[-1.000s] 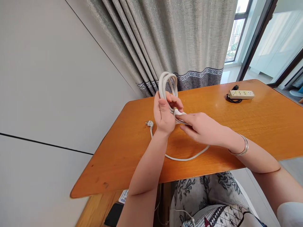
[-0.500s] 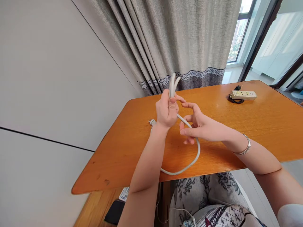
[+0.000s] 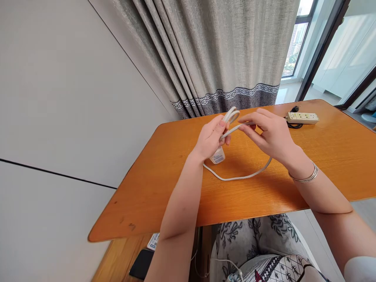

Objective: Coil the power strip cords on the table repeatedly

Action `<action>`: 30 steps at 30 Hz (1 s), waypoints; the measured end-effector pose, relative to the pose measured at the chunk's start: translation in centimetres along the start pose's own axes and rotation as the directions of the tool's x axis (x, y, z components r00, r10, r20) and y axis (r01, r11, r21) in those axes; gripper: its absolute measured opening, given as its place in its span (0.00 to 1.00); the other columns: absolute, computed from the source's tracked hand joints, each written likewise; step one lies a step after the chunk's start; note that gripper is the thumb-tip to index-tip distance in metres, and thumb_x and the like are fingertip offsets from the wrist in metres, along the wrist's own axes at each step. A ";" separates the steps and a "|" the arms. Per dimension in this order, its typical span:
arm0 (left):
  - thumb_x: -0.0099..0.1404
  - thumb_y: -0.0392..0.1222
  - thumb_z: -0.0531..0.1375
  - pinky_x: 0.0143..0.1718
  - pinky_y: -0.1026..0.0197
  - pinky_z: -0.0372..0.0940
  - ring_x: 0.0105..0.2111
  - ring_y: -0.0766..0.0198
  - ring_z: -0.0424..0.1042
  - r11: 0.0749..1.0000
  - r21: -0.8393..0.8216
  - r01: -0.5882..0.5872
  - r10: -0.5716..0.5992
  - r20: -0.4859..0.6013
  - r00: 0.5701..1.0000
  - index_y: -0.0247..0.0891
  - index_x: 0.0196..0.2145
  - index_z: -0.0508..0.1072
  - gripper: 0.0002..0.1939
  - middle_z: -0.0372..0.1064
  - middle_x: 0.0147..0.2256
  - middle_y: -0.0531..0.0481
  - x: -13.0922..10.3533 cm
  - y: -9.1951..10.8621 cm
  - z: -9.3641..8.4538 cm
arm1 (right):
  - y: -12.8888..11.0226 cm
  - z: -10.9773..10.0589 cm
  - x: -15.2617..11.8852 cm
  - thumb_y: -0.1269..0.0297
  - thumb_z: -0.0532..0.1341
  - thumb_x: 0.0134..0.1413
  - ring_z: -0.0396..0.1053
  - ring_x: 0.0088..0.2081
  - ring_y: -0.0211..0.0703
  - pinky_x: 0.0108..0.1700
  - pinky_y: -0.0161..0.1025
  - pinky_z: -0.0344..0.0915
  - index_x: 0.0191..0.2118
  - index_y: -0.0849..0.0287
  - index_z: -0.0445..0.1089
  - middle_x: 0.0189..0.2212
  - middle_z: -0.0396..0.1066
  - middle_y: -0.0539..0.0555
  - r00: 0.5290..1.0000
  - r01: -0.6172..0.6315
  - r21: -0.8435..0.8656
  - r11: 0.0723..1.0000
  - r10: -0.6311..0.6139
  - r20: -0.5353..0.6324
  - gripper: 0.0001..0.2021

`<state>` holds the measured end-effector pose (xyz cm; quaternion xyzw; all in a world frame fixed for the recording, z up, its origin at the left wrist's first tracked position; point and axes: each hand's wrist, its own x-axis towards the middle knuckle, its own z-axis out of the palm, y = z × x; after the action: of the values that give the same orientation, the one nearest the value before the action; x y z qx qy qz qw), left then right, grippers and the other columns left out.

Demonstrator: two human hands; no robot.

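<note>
"Over the desk (image 3: 164, 164), what is the left hand (image 3: 210, 139) holding?"

"It's gripping the white cord (image 3: 235, 179), with the thumb pressing where the small loops (image 3: 232, 113) are bunching. The right hand (image 3: 274, 133) is pinching a single strand between thumb and fingers, beside the left."

"So neither is letting go. Where is the rest going?"

"A long curve is sweeping below the hands and passing by the left wrist, seemingly lying on the desk. The white block (image 3: 217, 157) is showing just under the left palm; I can't tell whether it's touching the wood."

"How is it likely to be handling?"

"Light, I'd judge, and bendy but springy: the thick sheath is holding rounded bends, so loose loops may be fanning open. The smooth surface could be sliding a little under a weak pinch. Nothing about the cord is looking fragile, though the block is probably the heavier, stiffer piece and may be tugging."

"Where would you be taking hold?"

"Around all the loops together, close to the block, while guiding the free strand lightly, without kinking it. The power strip (image 3: 302, 118) and its black cord (image 3: 294, 126) are sitting well apart, on the right."
</note>
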<state>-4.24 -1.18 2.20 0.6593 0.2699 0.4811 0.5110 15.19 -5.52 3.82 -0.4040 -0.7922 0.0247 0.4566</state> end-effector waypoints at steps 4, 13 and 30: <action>0.62 0.68 0.60 0.13 0.68 0.42 0.11 0.74 0.49 0.999 -0.025 0.046 -0.039 0.222 0.974 0.40 0.28 0.64 0.27 0.57 0.15 0.59 -0.4 0.6 1.3 | 1.1 -0.1 0.2 0.47 0.54 0.67 0.67 0.37 0.46 0.41 0.43 0.65 0.44 0.54 0.75 0.34 0.68 0.55 0.992 0.012 -0.045 0.999 -0.018 -0.125 0.18; 0.63 0.67 0.59 0.14 0.66 0.40 0.13 0.75 0.46 0.984 -0.028 0.176 -0.139 0.500 0.855 0.39 0.28 0.63 0.27 0.53 0.17 0.60 -1.1 1.7 2.4 | 3.3 0.2 1.1 0.47 0.55 0.67 0.62 0.29 0.40 0.35 0.39 0.61 0.33 0.57 0.75 0.23 0.62 0.51 0.978 0.006 0.156 0.988 0.027 -0.207 0.22; 0.74 0.65 0.39 0.11 0.70 0.41 0.08 0.74 0.33 0.819 -0.557 0.141 -0.147 0.034 0.989 0.41 0.25 0.55 0.29 0.34 0.11 0.65 -1.0 2.3 1.5 | 2.3 3.7 0.4 0.28 0.44 0.60 0.60 0.26 0.36 0.28 0.35 0.59 0.37 0.60 0.73 0.25 0.62 0.50 0.988 -0.121 0.626 0.770 0.151 0.005 0.38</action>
<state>-3.55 -3.45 3.99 0.4568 0.1698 0.5025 0.7142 13.80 -2.48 0.97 -0.2868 -0.6972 0.3093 0.5796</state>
